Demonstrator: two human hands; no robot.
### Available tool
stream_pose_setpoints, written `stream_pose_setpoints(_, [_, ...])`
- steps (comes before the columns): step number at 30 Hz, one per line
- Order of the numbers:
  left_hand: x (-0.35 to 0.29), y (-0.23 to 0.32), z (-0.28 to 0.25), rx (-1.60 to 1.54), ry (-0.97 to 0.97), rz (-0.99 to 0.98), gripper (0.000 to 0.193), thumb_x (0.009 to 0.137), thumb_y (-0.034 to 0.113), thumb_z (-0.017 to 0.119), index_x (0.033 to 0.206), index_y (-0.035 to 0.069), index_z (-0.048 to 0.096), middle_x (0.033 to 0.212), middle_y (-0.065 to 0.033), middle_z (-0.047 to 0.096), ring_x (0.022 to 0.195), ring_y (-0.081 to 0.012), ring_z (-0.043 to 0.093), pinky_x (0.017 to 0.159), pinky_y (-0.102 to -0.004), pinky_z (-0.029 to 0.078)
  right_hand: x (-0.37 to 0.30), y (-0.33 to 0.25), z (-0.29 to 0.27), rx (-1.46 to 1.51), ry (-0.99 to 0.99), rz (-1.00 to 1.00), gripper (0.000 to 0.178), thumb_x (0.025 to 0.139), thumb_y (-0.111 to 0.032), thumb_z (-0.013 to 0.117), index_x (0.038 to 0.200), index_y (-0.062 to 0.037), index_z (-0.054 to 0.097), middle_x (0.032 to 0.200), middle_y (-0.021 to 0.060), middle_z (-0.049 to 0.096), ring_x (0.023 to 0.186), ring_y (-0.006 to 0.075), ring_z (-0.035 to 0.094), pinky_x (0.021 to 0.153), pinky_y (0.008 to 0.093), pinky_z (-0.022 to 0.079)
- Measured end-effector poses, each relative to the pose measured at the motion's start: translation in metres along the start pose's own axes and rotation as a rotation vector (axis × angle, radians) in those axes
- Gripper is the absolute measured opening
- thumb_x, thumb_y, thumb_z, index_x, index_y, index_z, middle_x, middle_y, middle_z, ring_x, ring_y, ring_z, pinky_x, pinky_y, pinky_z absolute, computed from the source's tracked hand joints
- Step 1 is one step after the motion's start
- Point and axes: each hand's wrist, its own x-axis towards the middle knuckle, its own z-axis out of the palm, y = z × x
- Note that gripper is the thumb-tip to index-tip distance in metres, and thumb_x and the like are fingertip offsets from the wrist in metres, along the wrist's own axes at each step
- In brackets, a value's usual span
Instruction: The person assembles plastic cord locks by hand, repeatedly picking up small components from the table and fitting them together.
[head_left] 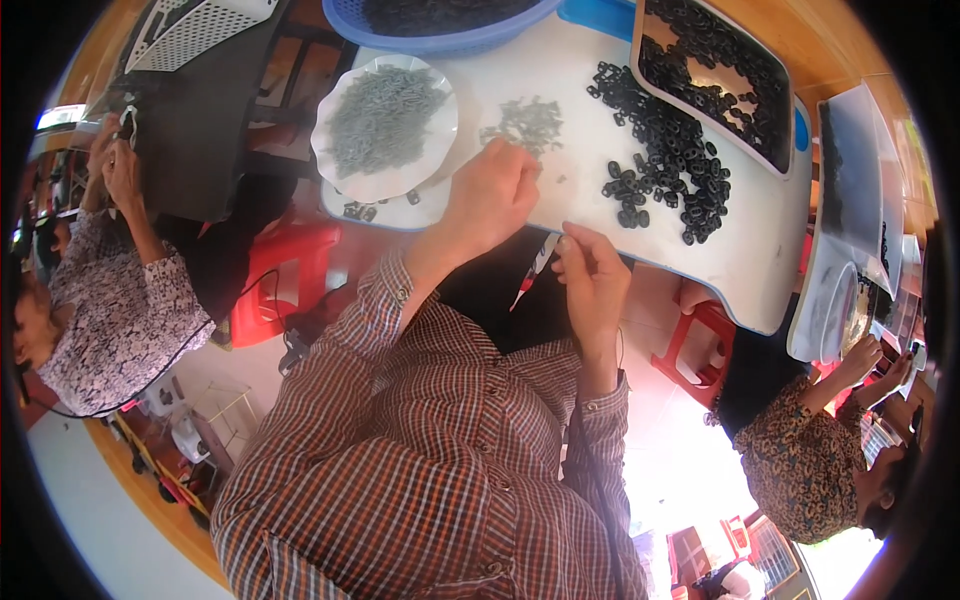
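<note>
My left hand (492, 198) is closed over the table's near edge, its fingertips beside a small loose pile of thin grey pin-like pieces (528, 122). Whatever it pinches is too small to make out. Lower and to the right, my right hand (596, 282) has thumb and fingers pressed together; I cannot make out what is in them. A slim white-and-red pointed object (534, 272) shows against dark cloth beside these fingertips, and whether the hand holds it is unclear. Many small black oval parts (690, 165) lie spread to the right of the grey pile.
A scalloped white plate (325, 135) full of grey pieces stands at left. Behind it is a blue basket (440, 42) of dark parts; a tray (765, 152) of black parts sits far right. Red stools (285, 285) flank me. People work at left (125, 290) and right (800, 460).
</note>
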Motion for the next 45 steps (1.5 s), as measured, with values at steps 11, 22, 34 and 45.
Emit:
stream_pose_setpoints(11, [0.004, 0.003, -0.009, -0.866, -0.481, -0.520, 0.015, 0.088, 0.014, 0.061, 0.095, 0.000, 0.063, 0.073, -0.0009, 0.059, 0.060, -0.0070, 0.050, 0.054, -0.0231, 0.042, 0.026, -0.005, 0.018, 0.050, 0.131, -0.142, 0.018, 0.091, -0.004, 0.060, 0.107, 0.0001, 0.065, 0.086, 0.0045, 0.062, 0.065, 0.0083, 0.057, 0.059, 0.0204, 0.047])
stream_pose_setpoints(22, [-0.005, 0.008, 0.002, -1.193, -0.605, -0.674, 0.016, 0.092, 0.012, 0.060, 0.096, -0.003, 0.063, 0.074, 0.0000, 0.059, 0.059, -0.0054, 0.052, 0.051, -0.0182, 0.042, 0.017, 0.009, 0.009, -0.107, 0.203, -0.338, 0.013, 0.085, 0.000, 0.066, 0.099, -0.0016, 0.066, 0.084, 0.0059, 0.059, 0.069, 0.0102, 0.056, 0.057, 0.0218, 0.044])
stream_pose_setpoints(34, [-0.008, 0.018, 0.009, -1.302, -0.630, -0.848, 0.022, 0.094, 0.016, 0.060, 0.103, -0.004, 0.061, 0.081, -0.0011, 0.061, 0.063, -0.0049, 0.055, 0.051, -0.0171, 0.046, 0.016, 0.015, 0.003, -0.144, 0.225, -0.378, 0.012, 0.086, 0.000, 0.064, 0.098, -0.0021, 0.063, 0.090, 0.0086, 0.059, 0.074, 0.0136, 0.058, 0.060, 0.0233, 0.047])
stream_pose_setpoints(45, [-0.016, 0.018, 0.020, -1.304, -0.590, -0.798, 0.025, 0.097, 0.021, 0.056, 0.098, -0.004, 0.061, 0.080, -0.0022, 0.060, 0.061, -0.0053, 0.053, 0.049, -0.0179, 0.046, 0.014, 0.024, 0.003, -0.122, 0.277, -0.378, 0.008, 0.087, -0.001, 0.064, 0.095, -0.0011, 0.061, 0.087, 0.0073, 0.059, 0.072, 0.0122, 0.057, 0.059, 0.0218, 0.046])
